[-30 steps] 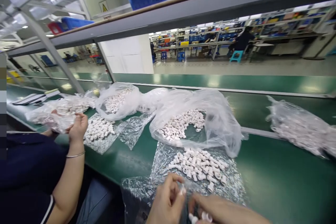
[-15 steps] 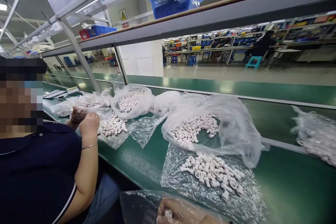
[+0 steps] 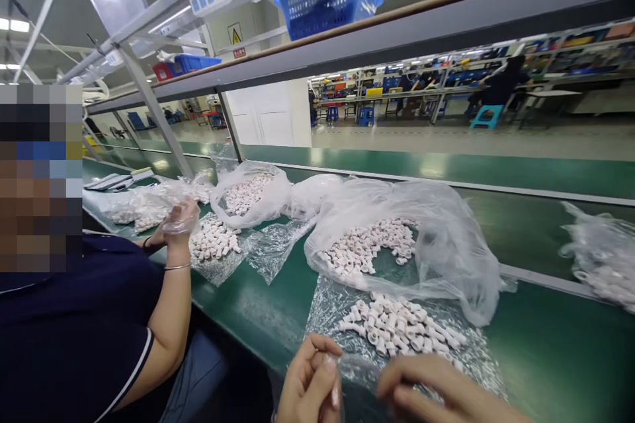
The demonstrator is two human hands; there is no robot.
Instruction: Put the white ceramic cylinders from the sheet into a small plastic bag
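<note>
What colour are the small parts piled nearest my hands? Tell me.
The small parts are white; the head view, the only one, shows them best.

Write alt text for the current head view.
A left hand pinches clear plastic, the right hand close by, before a heap of small white parts on a green work surface. Beyond, an open plastic bag holds more; a co-worker is at left.

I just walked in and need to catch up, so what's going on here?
The person's left hand pinches clear plastic; the right hand is beside it, its grip unclear. Just beyond them, small white pieces lie piled on a clear sheet, with more in an open bag behind. At left, a co-worker handles thin film beside another pile.
</note>
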